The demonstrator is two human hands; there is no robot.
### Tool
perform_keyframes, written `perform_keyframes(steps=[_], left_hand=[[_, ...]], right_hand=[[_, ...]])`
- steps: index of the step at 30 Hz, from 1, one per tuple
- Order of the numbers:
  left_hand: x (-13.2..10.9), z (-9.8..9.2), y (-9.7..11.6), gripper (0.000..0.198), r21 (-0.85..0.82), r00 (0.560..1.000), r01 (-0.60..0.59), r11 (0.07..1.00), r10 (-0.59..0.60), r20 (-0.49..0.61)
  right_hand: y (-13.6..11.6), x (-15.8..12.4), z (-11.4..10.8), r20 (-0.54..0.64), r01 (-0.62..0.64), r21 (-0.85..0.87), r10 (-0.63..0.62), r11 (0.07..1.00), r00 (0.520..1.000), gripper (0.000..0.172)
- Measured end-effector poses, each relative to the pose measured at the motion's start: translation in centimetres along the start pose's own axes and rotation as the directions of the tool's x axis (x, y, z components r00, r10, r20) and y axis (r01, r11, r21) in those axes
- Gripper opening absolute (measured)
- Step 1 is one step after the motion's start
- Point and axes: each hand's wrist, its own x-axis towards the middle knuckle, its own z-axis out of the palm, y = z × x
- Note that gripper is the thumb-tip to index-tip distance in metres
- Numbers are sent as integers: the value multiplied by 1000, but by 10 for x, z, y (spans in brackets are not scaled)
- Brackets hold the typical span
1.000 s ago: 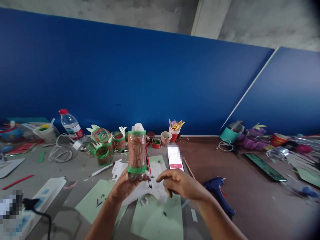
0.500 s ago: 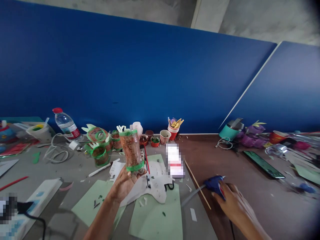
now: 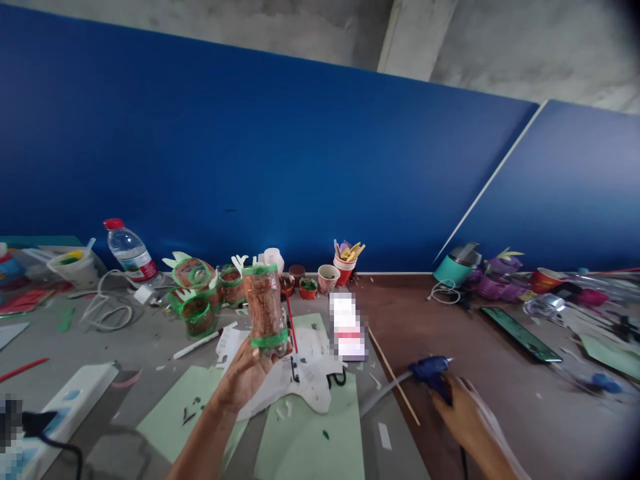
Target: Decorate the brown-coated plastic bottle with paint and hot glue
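Observation:
My left hand (image 3: 246, 377) is closed around the lower end of an upright clear plastic bottle piece (image 3: 264, 303), painted brown with green bands at its top and bottom. White finger-like cutouts show behind its top edge; whether they are joined to it I cannot tell. At the right, my right hand (image 3: 463, 407) grips the handle of a blue hot glue gun (image 3: 431, 369), low over the brown tabletop. A translucent glue stick (image 3: 387, 393) sticks out of its rear to the left. White paper cutouts (image 3: 295, 383) lie beneath the bottle piece, over pale green sheets (image 3: 313, 440).
Brown-and-green bottle crafts (image 3: 199, 313), paint cups (image 3: 329, 279) and a water bottle (image 3: 131, 253) stand along the blue partition (image 3: 280, 153). A phone (image 3: 349, 327) and a wooden stick (image 3: 395, 377) lie mid-table. Another phone (image 3: 520, 333) is at right, a power strip (image 3: 75, 400) at left.
The view has shifted slightly. My right hand has slid lower on the glue gun, baring more of its body. My left hand still holds the bottle piece upright.

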Motion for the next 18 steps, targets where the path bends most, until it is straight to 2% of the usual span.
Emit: perform_keyframes(steps=[3, 5, 7, 9, 11, 12, 14, 15, 17, 18], left_hand=[[0, 0, 0, 36, -3, 1000, 1, 1000, -1, -13], [0, 0, 0, 33, 0, 1000, 13, 1000, -13, -11], [0, 0, 0, 30, 6, 1000, 18, 1000, -18, -2], [1, 1, 0, 30, 3, 1000, 12, 1000, -12, 4], [2, 1, 0, 31, -15, 1000, 11, 1000, -11, 7], [2, 1, 1, 32, -24, 1000, 17, 1000, -17, 10], [2, 2, 0, 34, -37, 999, 30, 999, -30, 15], [2, 2, 0, 36, -41, 999, 33, 999, -32, 16], [2, 1, -1, 39, -45, 1000, 26, 999, -26, 11], [1, 0, -1, 40, -46, 1000, 21, 999, -20, 8]], right_hand=[[-9, -1, -16, -127, -19, 235, 50, 972, 991, 43], [-22, -6, -29, -148, -50, 461, 132, 886, 980, 47], [-41, -16, -42, -87, -65, 730, 187, 681, 978, 46], [-64, -26, -54, 86, -144, 911, 165, 387, 983, 42], [-90, -33, -65, 98, -130, 946, 121, 298, 988, 43], [-104, -35, -70, 114, -131, 960, 84, 247, 990, 45], [-134, -34, -78, 187, -187, 982, -41, 7, 982, 45], [-149, -33, -79, 229, -241, 968, -143, -69, 963, 45], [-180, -29, -77, 273, -337, 929, -329, -155, 904, 43], [-194, -27, -74, 290, -388, 906, -419, -168, 860, 42]])
